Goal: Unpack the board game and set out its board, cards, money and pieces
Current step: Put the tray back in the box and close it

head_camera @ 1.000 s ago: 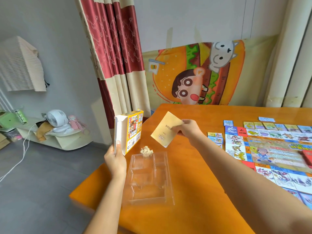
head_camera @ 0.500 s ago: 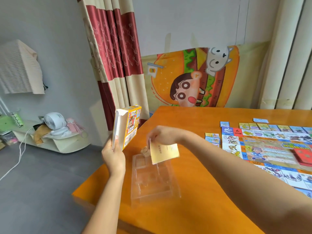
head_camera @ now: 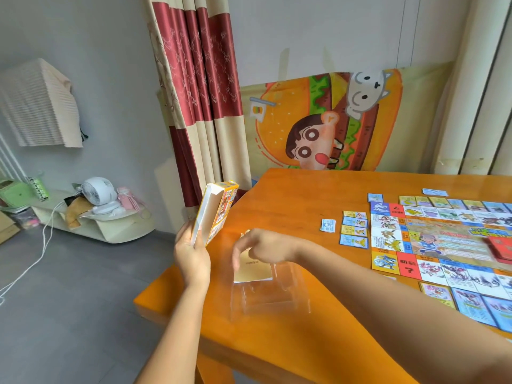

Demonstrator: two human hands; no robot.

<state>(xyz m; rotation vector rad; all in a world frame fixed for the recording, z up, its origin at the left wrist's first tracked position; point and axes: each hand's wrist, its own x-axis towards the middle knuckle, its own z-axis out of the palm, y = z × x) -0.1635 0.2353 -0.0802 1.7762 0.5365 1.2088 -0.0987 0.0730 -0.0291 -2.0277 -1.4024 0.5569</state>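
The box (head_camera: 219,209) is gripped upright by the left hand (head_camera: 191,253) beside the clear tray (head_camera: 270,299); a booklet (head_camera: 253,270) is pinched by the right hand (head_camera: 263,245) over that tray, probably for stowing.

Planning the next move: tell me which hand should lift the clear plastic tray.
Likely right. The right hand is over the clear tray, at the yellow leaflet on it; the left hand grips the game box.
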